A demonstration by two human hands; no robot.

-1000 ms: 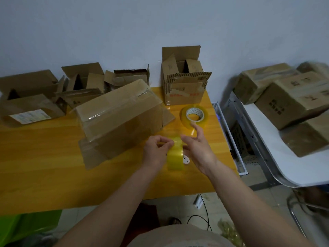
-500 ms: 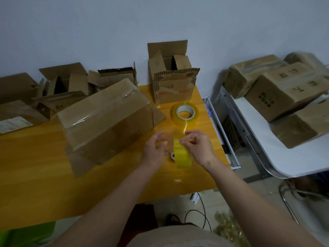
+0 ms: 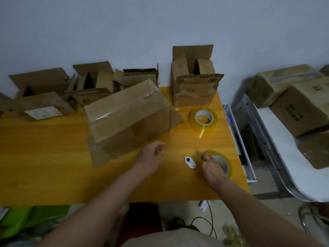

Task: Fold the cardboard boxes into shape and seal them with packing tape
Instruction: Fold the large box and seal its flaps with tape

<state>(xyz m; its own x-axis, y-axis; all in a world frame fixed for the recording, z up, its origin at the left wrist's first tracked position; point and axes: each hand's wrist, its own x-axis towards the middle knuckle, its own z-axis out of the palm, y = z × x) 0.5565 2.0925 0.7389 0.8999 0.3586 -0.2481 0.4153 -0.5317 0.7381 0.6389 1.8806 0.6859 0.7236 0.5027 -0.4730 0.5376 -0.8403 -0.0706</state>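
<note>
Right hand is gripping a tape roll on the yellow table, at about 4 o'clock. Left hand pinches the clear tape end, I think; it's blurry. A small white cutter lies between them. The taped box sits at 11 o'clock, a second roll at 1. The open box behind it: can't see what's inside.

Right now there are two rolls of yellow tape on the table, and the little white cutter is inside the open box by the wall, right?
Not quite. Two tape rolls, yes, but the white cutter lies on the yellow table, between the left hand and right hand, not in the open box. The head view shows it.
</note>
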